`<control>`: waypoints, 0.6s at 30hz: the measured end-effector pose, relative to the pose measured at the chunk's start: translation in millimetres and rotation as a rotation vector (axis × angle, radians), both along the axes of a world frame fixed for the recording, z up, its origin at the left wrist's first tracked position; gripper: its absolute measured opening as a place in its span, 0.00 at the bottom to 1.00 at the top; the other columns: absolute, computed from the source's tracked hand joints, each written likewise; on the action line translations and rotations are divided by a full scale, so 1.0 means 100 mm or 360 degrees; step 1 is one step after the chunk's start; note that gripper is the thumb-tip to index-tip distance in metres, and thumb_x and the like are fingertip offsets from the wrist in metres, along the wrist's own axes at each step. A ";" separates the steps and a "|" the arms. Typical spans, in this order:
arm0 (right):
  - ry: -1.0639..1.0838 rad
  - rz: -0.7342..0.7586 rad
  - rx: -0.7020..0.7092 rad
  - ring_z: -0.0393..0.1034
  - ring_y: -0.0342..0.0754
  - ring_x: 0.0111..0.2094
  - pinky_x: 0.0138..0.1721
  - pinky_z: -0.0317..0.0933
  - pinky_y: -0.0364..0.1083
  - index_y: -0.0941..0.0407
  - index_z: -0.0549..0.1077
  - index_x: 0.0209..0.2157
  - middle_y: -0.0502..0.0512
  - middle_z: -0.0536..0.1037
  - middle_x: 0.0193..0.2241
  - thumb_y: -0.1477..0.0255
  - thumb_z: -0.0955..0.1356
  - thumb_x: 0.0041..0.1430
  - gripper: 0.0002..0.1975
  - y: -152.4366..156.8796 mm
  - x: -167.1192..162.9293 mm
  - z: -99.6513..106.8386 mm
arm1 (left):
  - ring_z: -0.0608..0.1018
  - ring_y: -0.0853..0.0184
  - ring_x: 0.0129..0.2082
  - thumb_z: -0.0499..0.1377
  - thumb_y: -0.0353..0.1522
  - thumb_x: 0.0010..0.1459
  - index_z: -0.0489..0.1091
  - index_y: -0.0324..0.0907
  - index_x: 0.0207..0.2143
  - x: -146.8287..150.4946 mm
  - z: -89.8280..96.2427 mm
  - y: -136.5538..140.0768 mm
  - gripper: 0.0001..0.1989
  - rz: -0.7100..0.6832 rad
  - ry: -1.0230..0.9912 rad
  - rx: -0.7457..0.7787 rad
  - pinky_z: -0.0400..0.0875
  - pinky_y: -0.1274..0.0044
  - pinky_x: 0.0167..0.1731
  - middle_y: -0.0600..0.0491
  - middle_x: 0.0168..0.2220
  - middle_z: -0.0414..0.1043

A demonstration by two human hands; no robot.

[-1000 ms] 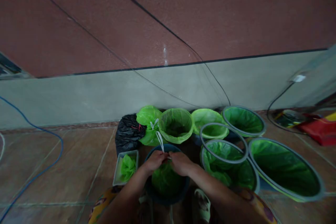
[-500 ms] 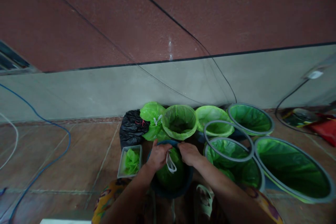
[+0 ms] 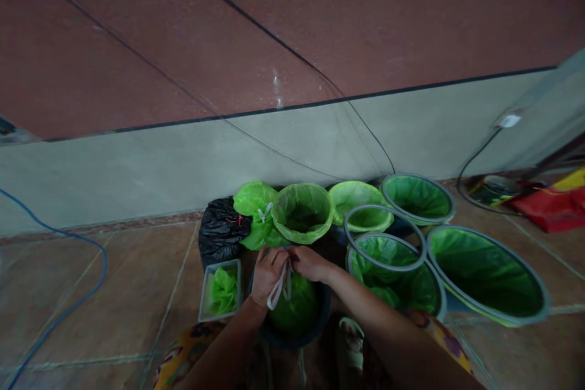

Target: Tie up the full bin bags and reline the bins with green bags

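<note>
A green garbage bag [image 3: 297,311] bulges inside a dark blue bin [image 3: 323,317] between my feet. Its white drawstring [image 3: 275,294] hangs in a loop below my fingers. My left hand [image 3: 269,272] is closed at the gathered top of the bag, gripping the drawstring. Close beside it, my right hand [image 3: 311,263] is also closed, its fingertips pinching at the same spot. The exact grip of the fingers is partly hidden.
Along the wall sit a black tied bag [image 3: 223,228], a green tied bag [image 3: 256,201] and several green-lined bins [image 3: 489,274]. A loose grey ring [image 3: 350,228] lies over one bin. A clear box [image 3: 205,295] holds green plastic. A blue hose [image 3: 103,268] crosses the floor.
My hands have drawn together over the bag's top; the right hand moved in from the bin's rim. The drawstring loop has shifted left, and the view has turned slightly right.
</note>
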State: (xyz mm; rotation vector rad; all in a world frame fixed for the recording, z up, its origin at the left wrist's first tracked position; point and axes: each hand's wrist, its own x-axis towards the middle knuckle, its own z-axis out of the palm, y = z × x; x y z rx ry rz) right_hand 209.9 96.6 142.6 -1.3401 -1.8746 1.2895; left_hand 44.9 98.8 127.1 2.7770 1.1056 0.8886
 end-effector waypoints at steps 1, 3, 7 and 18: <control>0.0010 0.0002 -0.0068 0.72 0.46 0.35 0.40 0.64 0.44 0.58 0.77 0.41 0.54 0.80 0.35 0.82 0.62 0.48 0.20 0.00 0.01 0.01 | 0.76 0.64 0.40 0.52 0.28 0.62 0.71 0.41 0.37 0.00 0.00 0.00 0.08 0.0048 -0.0021 0.0026 0.65 0.68 0.47 0.50 0.35 0.75; -0.0009 -0.0007 -0.0209 0.70 0.44 0.30 0.33 0.63 0.42 0.58 0.77 0.40 0.51 0.79 0.30 0.82 0.62 0.49 0.18 0.00 0.02 0.01 | 0.74 0.64 0.38 0.52 0.29 0.62 0.71 0.41 0.35 0.01 0.00 0.00 0.08 0.0107 -0.0046 0.0008 0.67 0.69 0.44 0.50 0.33 0.73; -0.0238 -0.0095 -0.0178 0.70 0.44 0.30 0.32 0.61 0.41 0.59 0.78 0.36 0.52 0.79 0.28 0.80 0.64 0.51 0.13 0.01 0.04 -0.01 | 0.73 0.66 0.33 0.51 0.31 0.63 0.71 0.41 0.32 0.01 0.02 0.00 0.11 0.0085 -0.0072 -0.0247 0.68 0.74 0.37 0.51 0.30 0.71; -0.1209 -0.0066 -0.0017 0.74 0.55 0.46 0.46 0.64 0.46 0.61 0.78 0.40 0.66 0.80 0.40 0.79 0.62 0.58 0.14 -0.03 0.10 0.20 | 0.75 0.66 0.34 0.46 0.34 0.64 0.72 0.42 0.29 0.04 0.02 -0.02 0.17 0.0340 0.0086 -0.0850 0.66 0.75 0.38 0.49 0.30 0.74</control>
